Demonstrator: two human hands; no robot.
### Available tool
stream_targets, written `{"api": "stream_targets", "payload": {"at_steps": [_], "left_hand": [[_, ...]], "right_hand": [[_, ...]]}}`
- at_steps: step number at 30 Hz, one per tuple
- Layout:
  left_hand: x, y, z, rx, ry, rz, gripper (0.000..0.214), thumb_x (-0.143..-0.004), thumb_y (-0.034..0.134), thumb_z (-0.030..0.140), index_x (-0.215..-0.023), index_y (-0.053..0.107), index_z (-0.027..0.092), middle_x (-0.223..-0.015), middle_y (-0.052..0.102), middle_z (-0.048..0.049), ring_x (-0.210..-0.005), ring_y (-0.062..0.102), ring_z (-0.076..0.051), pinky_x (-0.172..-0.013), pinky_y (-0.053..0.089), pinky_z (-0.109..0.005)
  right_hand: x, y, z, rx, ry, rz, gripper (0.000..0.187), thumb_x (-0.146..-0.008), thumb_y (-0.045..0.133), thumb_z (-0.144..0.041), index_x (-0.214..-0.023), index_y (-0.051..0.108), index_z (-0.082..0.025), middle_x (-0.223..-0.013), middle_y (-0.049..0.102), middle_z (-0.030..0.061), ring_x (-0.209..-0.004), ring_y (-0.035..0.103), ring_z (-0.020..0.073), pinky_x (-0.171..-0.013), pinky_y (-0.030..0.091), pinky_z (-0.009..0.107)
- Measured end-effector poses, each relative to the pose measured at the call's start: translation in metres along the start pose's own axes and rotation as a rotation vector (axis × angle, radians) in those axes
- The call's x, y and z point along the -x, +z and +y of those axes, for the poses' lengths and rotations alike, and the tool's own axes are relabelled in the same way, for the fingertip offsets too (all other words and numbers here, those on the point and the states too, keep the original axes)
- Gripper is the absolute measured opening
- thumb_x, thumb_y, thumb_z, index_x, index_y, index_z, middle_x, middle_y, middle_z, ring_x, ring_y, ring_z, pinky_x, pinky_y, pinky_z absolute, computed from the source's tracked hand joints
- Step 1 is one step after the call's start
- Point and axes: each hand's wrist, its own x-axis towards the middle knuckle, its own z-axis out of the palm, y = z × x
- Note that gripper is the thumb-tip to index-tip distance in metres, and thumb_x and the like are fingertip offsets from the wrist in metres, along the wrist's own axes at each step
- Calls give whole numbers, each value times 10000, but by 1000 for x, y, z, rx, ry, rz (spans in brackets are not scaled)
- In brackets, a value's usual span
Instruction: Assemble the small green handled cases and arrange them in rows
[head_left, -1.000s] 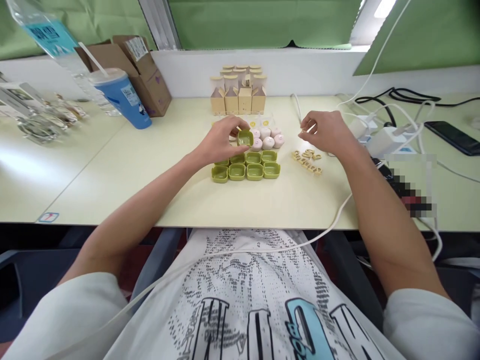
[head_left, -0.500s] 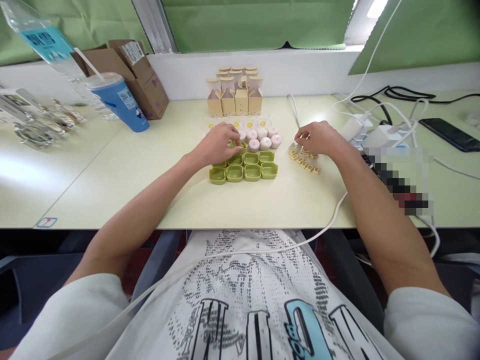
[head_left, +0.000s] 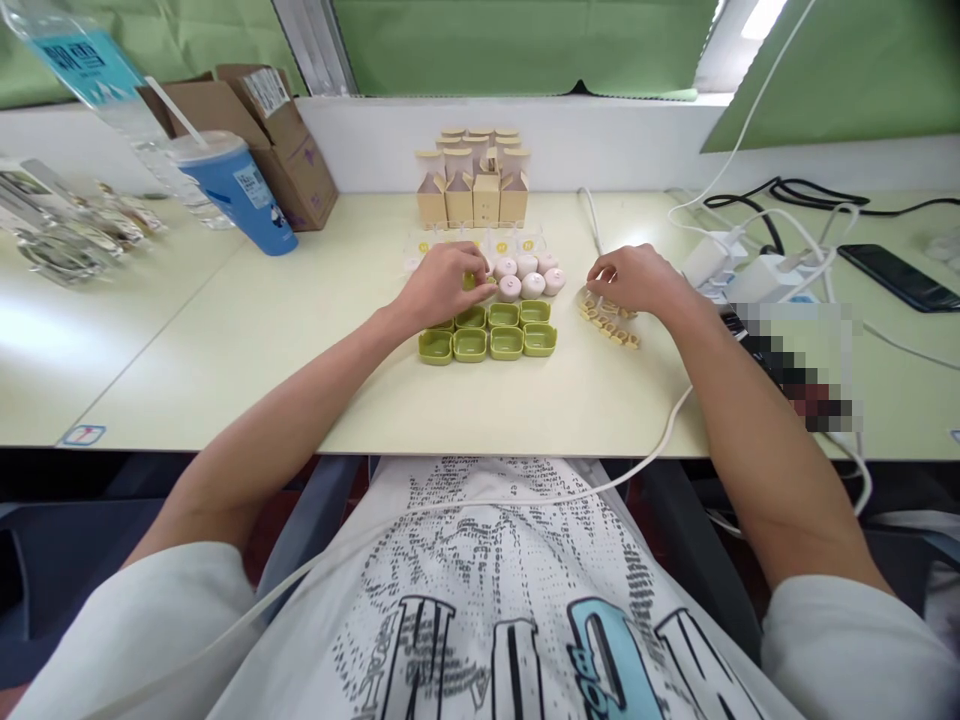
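My left hand (head_left: pixel 448 282) is closed around a small green tray (head_left: pixel 470 281), which shows between thumb and fingers. Just in front, more small green trays (head_left: pixel 506 342) stand in two rows, hollow side up. Small round pale pink pieces (head_left: pixel 532 285) sit close together to the right of my left fingertips. My right hand (head_left: pixel 628 275) has its fingers bent together and pointing down at a cluster of small pale yellow pieces (head_left: pixel 609 325). The fingertips are partly hidden, so what they pinch cannot be made out.
Upright open pale yellow boxes (head_left: pixel 474 190) stand by the wall, behind a clear plastic strip (head_left: pixel 502 243). At left are a blue cup (head_left: pixel 244 195), a cardboard box (head_left: pixel 300 165) and a plastic bottle (head_left: pixel 112 100). White chargers (head_left: pixel 772 275), cables and a phone (head_left: pixel 904 275) lie at right.
My left hand has shifted slightly right and away from me with the green tray, nearer the pink pieces. My right hand stays almost where it was over the yellow pieces.
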Motion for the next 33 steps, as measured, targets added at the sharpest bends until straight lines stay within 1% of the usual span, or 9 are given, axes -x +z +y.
{"api": "stream_targets", "payload": {"at_steps": [8, 12, 16, 19, 23, 26, 28, 30, 33], "left_hand": [[-4, 10, -3, -58, -29, -65, 326, -910, 901, 441, -731, 723, 234, -936, 820, -75, -886, 714, -272, -895, 545, -461], [-2, 9, -3, -91, -10, -72, 337, -948, 841, 467, -712, 768, 238, -892, 810, -76, -805, 668, -257, -829, 503, -450], [0, 6, -2, -125, -12, -90, 287, -985, 781, 441, -794, 852, 239, -917, 821, -87, -789, 663, -263, -828, 498, -457], [1, 3, -3, -90, 6, -134, 316, -1007, 744, 437, -776, 824, 237, -825, 782, -70, -756, 634, -250, -799, 478, -442], [2, -4, -3, -41, 20, -202, 348, -1004, 719, 468, -763, 788, 226, -766, 747, -57, -717, 593, -228, -799, 468, -434], [4, -13, 1, -22, 12, -206, 346, -1013, 698, 496, -852, 835, 221, -835, 768, -68, -771, 631, -235, -866, 504, -435], [6, -19, 4, -9, 11, -201, 330, -1015, 699, 495, -938, 868, 222, -912, 796, -78, -870, 687, -255, -940, 529, -443], [8, -25, 5, 9, 24, -214, 295, -992, 722, 473, -1044, 883, 232, -1011, 838, -79, -1009, 730, -284, -1031, 546, -458], [12, -30, 3, 19, 52, -279, 381, -923, 773, 440, -1245, 850, 253, -1138, 876, -65, -1193, 727, -330, -1157, 536, -495]], "right_hand": [[1, 2, -3, 11, -9, 18, 212, -949, 735, -262, -1067, 910, -280, -1080, 921, 95, -1131, 838, 399, -1076, 663, 540], [3, 0, -9, 6, -18, -7, 209, -955, 759, -263, -1109, 899, -275, -1133, 921, 104, -1206, 823, 424, -1105, 637, 555], [5, -3, -11, -7, -20, -26, 213, -959, 762, -276, -1121, 900, -279, -1144, 924, 101, -1219, 820, 427, -1136, 620, 573], [6, -3, -11, -20, -8, -24, 190, -955, 781, -257, -1099, 902, -272, -1142, 922, 105, -1225, 822, 426, -1167, 603, 570], [6, -5, -12, -60, 14, -31, 77, -963, 812, -255, -925, 878, -258, -981, 887, 110, -1120, 823, 400, -1131, 611, 541], [9, -10, -16, -77, 27, 20, 205, -1011, 773, -336, -859, 867, -237, -858, 831, 121, -1039, 808, 403, -1045, 630, 569], [16, -17, -24, -145, -48, 102, 223, -1021, 748, -361, -917, 891, -225, -908, 847, 129, -1003, 801, 384, -1015, 630, 569], [24, -25, -37, -286, -196, 146, 227, -1013, 750, -385, -1004, 916, -231, -1015, 880, 126, -949, 790, 335, -975, 625, 527], [38, -33, -60, -461, -422, 42, 225, -946, 816, -438, -1017, 930, -257, -1063, 893, 82, -898, 750, 266, -911, 586, 444]]}}
